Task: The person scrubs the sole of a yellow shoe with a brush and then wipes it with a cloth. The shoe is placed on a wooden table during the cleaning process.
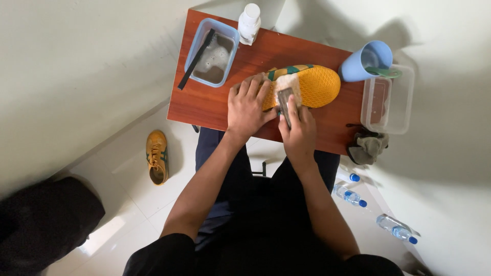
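From up here I see my left hand [247, 105] pressed flat, fingers spread, over the heel end of the yellow shoe [312, 84], which lies sole-up on the small wooden table [204, 102]. My right hand [299, 130] is curled tight around a brush [285, 102], its head laid against the foamy patch of sole just at 1 o'clock of my knuckles.

The risks, as I judge them: the shoe is held by downward pressure only, not clamped, so a hard stroke toward 3 o'clock could skid the soapy sole out from under my palm and into the blue cup [365, 61] lying at the table's 2 o'clock corner, or against the clear plastic box [404, 99] overhanging the edge. The blue tub [192, 48] of murky water at 11 o'clock, with a black brush [196, 59] leaning on its rim, sits near my left wrist; a wide elbow swing might slop it. The grey rag [368, 148] already droops off the 4 o'clock edge.

The shoe lies directly under the left palm and just beyond the right fingers, toe pointing to 3 o'clock.
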